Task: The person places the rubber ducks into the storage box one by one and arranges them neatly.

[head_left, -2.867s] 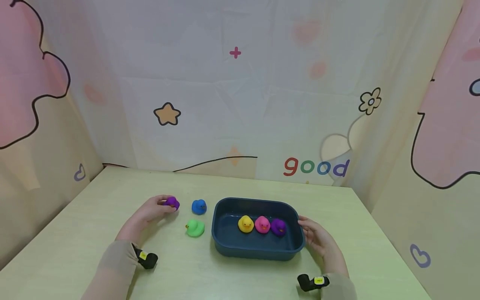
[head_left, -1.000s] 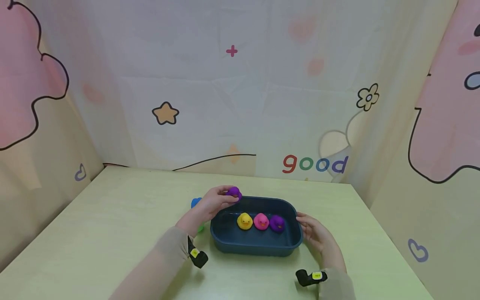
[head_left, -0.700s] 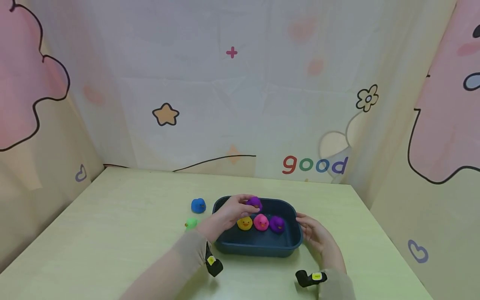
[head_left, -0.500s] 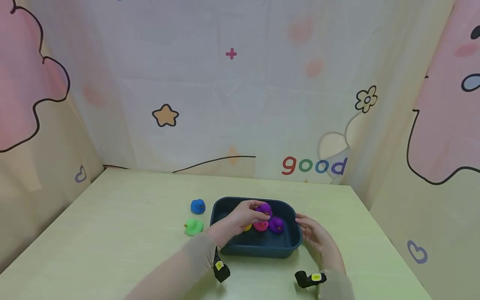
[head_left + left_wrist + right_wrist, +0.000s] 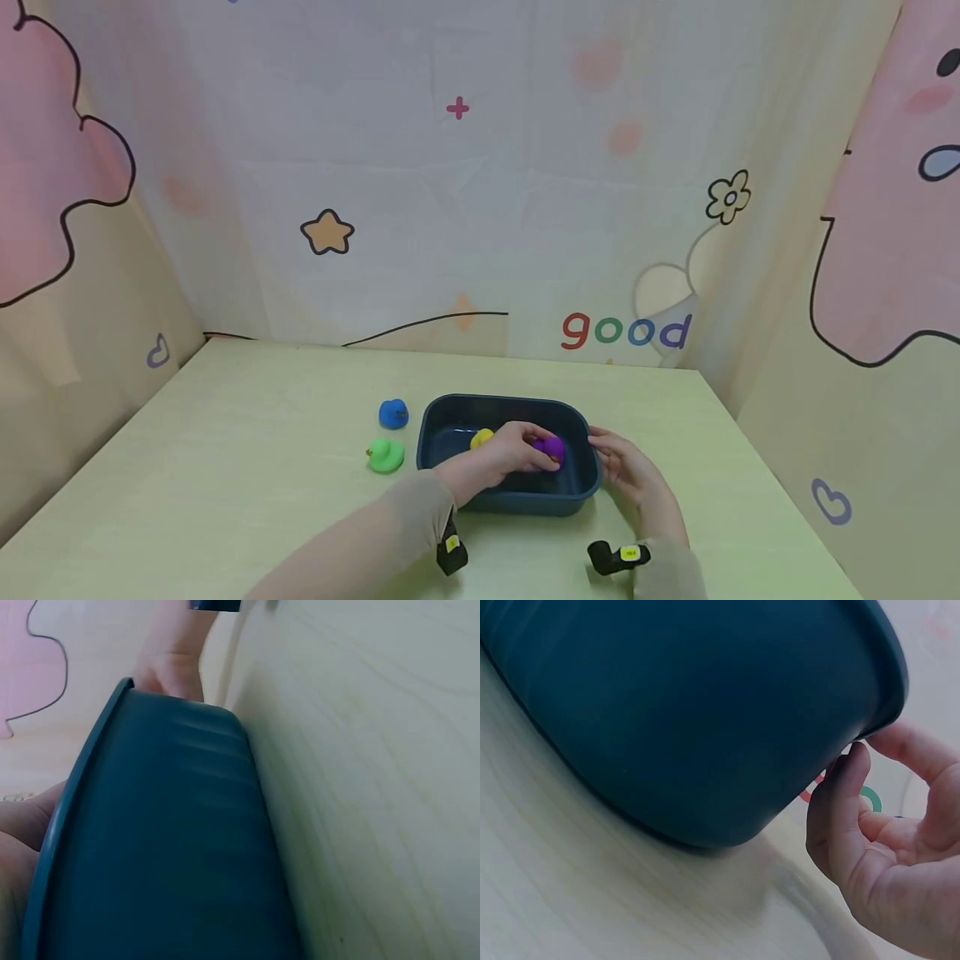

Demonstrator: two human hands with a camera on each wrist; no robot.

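My left hand (image 5: 513, 448) reaches down into a dark blue plastic basin (image 5: 517, 504), pinching a purple rubber duck (image 5: 552, 449) between thumb and fingers. The hand hides the pink duck and part of the two purple ducks, so I cannot tell them fully apart. A yellow rubber duck (image 5: 482, 437) peeks out behind the hand. At the basin's right end, the fingertips of my right hand (image 5: 630, 468) touch the outer wall just below the rim. In the right wrist view those loosely bent fingers (image 5: 841, 802) do not wrap around the basin (image 5: 682, 727).
Left of the basin, a blue rubber duck (image 5: 393, 414) and a green rubber duck (image 5: 386, 456) sit on the pale wooden table (image 5: 247, 467). A printed curtain (image 5: 420, 208) hangs behind the table and along its sides.
From the table's left side, my left hand has carried a purple duck over the rim and lowered it into the basin beside the others. My right hand has stayed at the basin's right end.
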